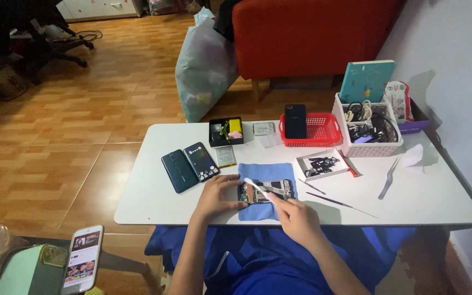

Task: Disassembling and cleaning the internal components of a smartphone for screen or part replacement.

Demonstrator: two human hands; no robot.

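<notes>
An opened phone [271, 190] with its insides showing lies on a blue cloth [266, 173] at the near edge of the white table [154, 202]. My left hand [218, 195] rests on the phone's left end and steadies it. My right hand [296, 217] grips a thin white tool [259, 188] whose tip points over the phone's left part. A dark green back cover [178, 170] and a phone with a dark screen [201, 161] lie side by side to the left of the cloth.
A small black box [225, 131], a red basket [319, 131] holding a black phone [295, 121], a white basket of cables [368, 127], a small parts tray [321, 164], tweezers [388, 179] and thin picks [338, 204] sit on the table. A phone on a stand [84, 259] is lower left.
</notes>
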